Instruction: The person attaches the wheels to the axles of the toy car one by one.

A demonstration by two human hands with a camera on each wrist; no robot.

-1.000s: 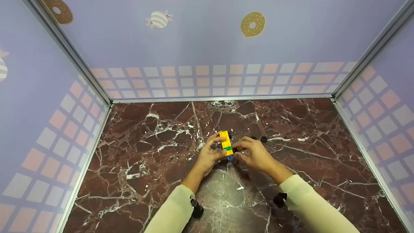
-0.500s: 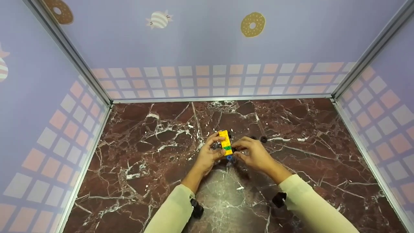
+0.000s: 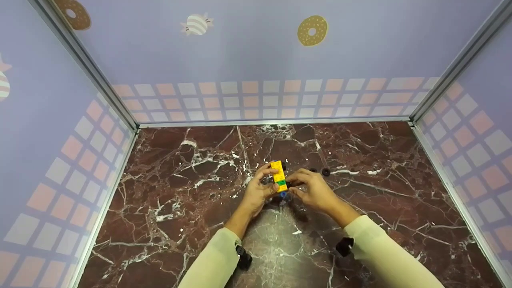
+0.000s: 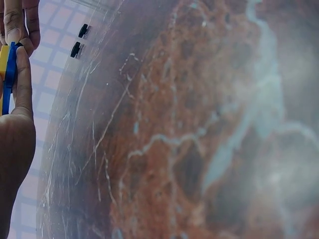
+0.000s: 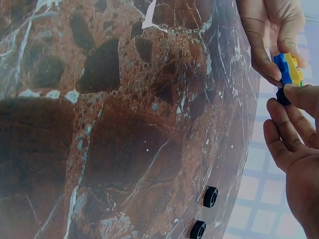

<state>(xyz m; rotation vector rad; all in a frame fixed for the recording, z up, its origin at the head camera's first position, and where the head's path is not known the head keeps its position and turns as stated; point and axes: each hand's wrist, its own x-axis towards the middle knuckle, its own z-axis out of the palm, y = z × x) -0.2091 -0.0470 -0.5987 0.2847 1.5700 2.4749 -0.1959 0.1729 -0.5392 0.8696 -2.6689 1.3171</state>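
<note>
A small building-brick car (image 3: 279, 176) has yellow studded bricks, a green strip (image 3: 281, 183) and a blue base (image 5: 281, 67). My left hand (image 3: 257, 195) grips it from the left, thumb and fingers over the yellow top. On the car's far right side shows a black wheel (image 3: 284, 165). My right hand (image 3: 317, 191) pinches another black wheel (image 5: 282, 96) between thumb and fingertips, right at the blue base near the car's near end. In the left wrist view the blue base (image 4: 10, 74) stands edge-on between the hands.
Two loose black wheels (image 3: 326, 172) lie on the dark red marbled table (image 3: 380, 208), beyond my right hand. The right wrist view shows the loose wheels (image 5: 211, 197) standing on their treads. Patterned lilac panels (image 3: 256, 52) wall the table at the back and both sides.
The car has shifted very slightly away from me, and its far right wheel shows a little more. Both hands keep their hold, hardly moving.
</note>
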